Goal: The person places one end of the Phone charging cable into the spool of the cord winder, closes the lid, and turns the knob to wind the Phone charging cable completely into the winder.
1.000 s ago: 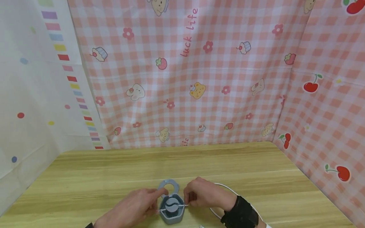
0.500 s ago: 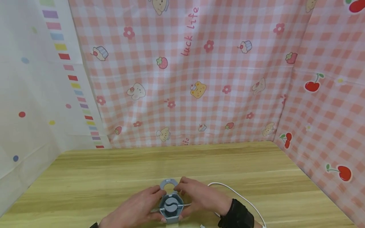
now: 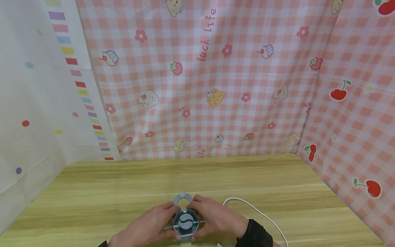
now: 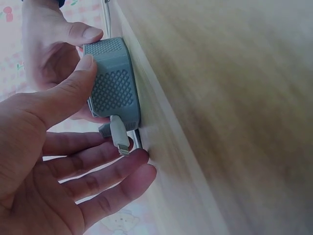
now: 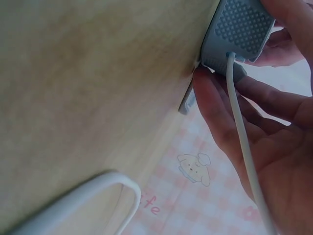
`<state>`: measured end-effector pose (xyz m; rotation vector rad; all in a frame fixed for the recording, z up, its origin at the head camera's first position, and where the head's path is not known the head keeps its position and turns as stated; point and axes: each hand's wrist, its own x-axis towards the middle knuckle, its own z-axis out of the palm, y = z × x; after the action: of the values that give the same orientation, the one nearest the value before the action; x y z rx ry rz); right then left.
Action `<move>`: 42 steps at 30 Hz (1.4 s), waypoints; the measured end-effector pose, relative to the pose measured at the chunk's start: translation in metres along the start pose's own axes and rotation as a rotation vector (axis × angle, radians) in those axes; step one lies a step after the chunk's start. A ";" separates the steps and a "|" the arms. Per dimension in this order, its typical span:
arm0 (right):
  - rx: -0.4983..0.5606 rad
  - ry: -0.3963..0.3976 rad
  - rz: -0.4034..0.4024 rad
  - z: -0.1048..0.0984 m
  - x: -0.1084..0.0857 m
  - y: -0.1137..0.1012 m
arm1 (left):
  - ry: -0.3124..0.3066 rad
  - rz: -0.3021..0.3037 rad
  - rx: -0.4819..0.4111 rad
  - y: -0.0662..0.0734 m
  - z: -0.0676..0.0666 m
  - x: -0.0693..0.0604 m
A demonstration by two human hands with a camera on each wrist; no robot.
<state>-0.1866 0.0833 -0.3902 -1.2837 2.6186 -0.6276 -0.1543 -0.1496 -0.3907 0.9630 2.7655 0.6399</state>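
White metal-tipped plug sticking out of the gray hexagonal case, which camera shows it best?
The left wrist view: the white metal-tipped plug appears large and uncovered. The head view shows it small and blurred; the right wrist view doesn't.

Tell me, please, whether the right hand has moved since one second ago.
Yes, the right hand has moved left, judged against the pink checked curtain, onto the grey hexagonal box.

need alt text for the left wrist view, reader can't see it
A grey plastic-looking box with dimpled panels is held between a person's left grip and right grip. A metal-tipped white cable plug pokes out of its side. A light-brown wood-grain tabletop fills the view's right side.
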 end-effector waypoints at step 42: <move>0.143 0.136 -0.071 -0.066 -0.035 -0.032 | 0.149 -0.286 -1.323 0.027 -0.014 -0.004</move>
<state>-0.1632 0.1126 -0.3179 -1.3387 2.5866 -0.9269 -0.1399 -0.1380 -0.3664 0.1905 1.7518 2.0527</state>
